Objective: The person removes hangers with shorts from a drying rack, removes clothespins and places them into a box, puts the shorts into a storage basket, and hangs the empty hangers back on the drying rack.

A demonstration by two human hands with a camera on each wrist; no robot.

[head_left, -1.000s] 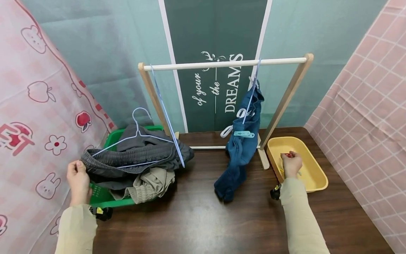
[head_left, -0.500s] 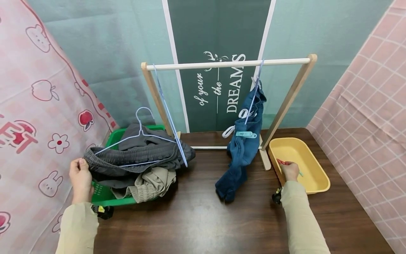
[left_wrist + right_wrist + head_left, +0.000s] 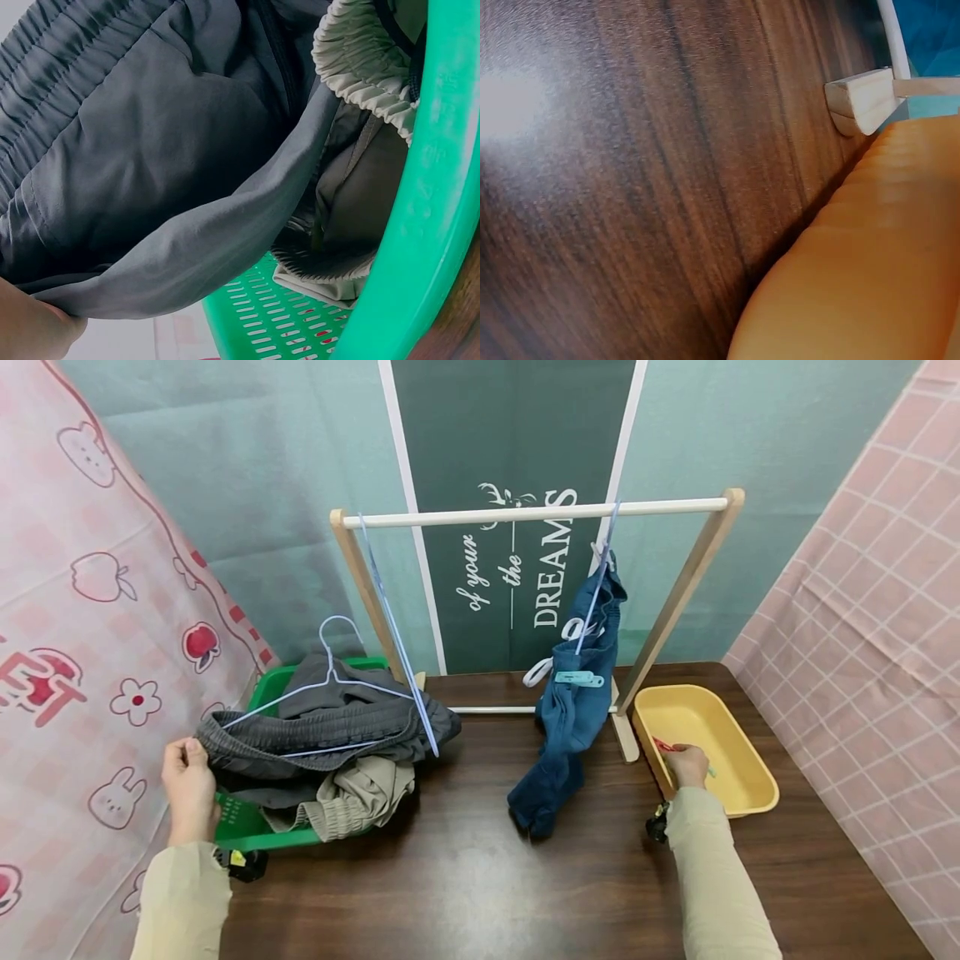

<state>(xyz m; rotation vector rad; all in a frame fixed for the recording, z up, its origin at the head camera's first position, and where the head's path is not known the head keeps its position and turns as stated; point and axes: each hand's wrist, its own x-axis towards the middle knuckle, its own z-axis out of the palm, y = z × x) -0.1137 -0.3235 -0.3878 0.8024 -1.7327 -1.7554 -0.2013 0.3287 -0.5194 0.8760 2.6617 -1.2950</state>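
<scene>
Right hand (image 3: 687, 767) lower over yellow tray (image 3: 712, 718) with red clip (image 3: 661, 744)

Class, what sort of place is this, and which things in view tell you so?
Probably a staged laundry corner on a wooden table: a small clothes rack stands there, a green basket holds clothes, and patterned sheets screen the sides and back.
</scene>
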